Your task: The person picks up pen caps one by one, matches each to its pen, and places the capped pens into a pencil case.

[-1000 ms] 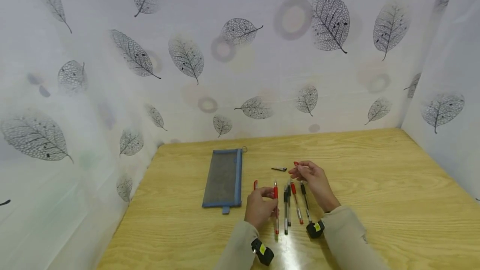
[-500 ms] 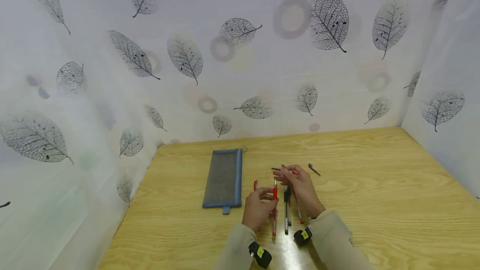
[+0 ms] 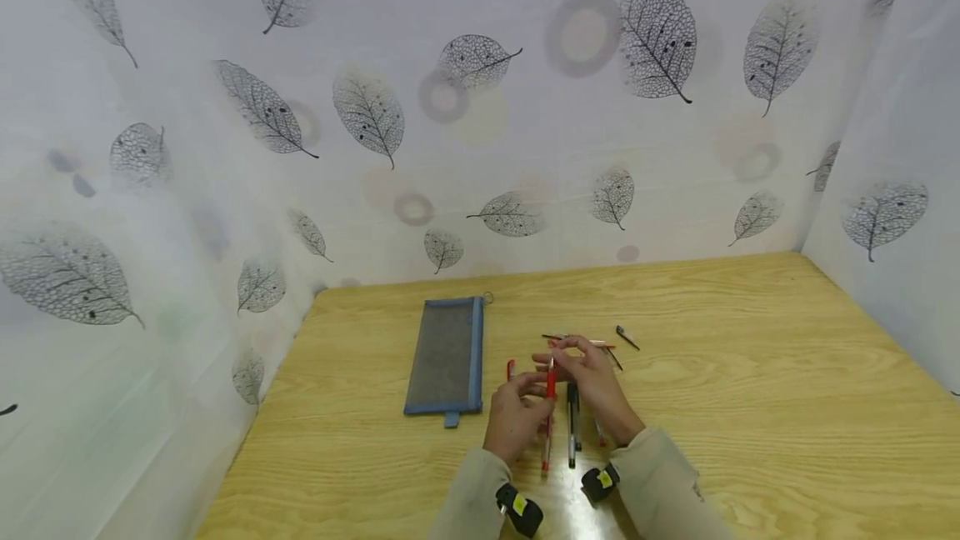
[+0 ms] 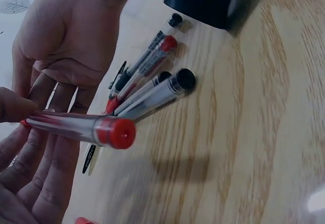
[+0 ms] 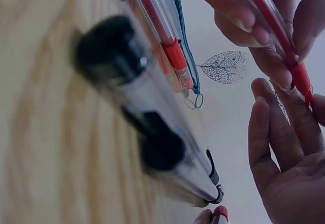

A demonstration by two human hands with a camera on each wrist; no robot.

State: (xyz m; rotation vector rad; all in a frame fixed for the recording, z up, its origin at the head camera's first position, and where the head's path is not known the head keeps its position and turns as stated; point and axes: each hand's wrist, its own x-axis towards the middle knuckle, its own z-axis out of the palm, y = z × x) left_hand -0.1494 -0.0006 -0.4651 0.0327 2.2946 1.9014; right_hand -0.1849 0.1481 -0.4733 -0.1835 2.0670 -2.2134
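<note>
In the head view my left hand holds a red gel pen near its middle, tip pointing away. The left wrist view shows the pen's red end plug clear of the tabletop. My right hand pinches a small red cap at the pen's tip; whether it is seated there cannot be told. Its other fingers spread out in the right wrist view. Beneath the hands lie black gel pens and another red pen, partly hidden by the right hand.
A grey mesh pouch with blue edging lies left of the hands. A small black piece is beyond the right hand. One more red pen shows behind the left hand. A leaf-print curtain encloses the wooden table.
My right hand has moved left with the red cap to the tip of the held pen, uncovering the small black piece. My left hand has stayed nearly still, holding the pen.
</note>
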